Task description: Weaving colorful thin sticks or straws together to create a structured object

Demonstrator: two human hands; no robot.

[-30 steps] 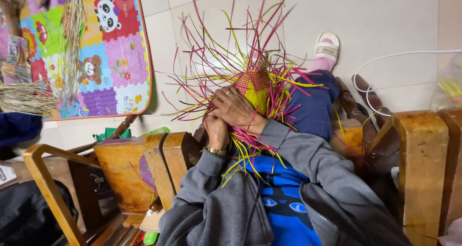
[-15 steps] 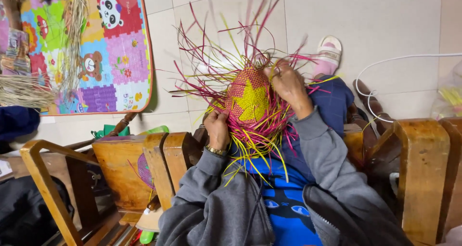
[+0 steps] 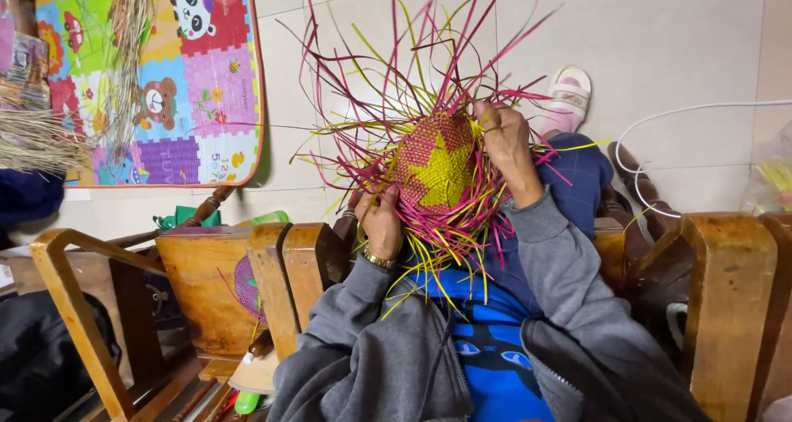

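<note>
Two hands on one woven piece (image 3: 436, 168), red with yellow star, loose strips splayed, held over lap. Left hand (image 3: 381, 222) grips lower edge; right hand (image 3: 505, 141) pinches strips at upper right. Wooden chair (image 3: 206, 282) at left.

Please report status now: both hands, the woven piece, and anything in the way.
Left hand grips woven piece at lower edge. Right hand holds upper right edge among loose strips. Nothing blocks hands.
</note>
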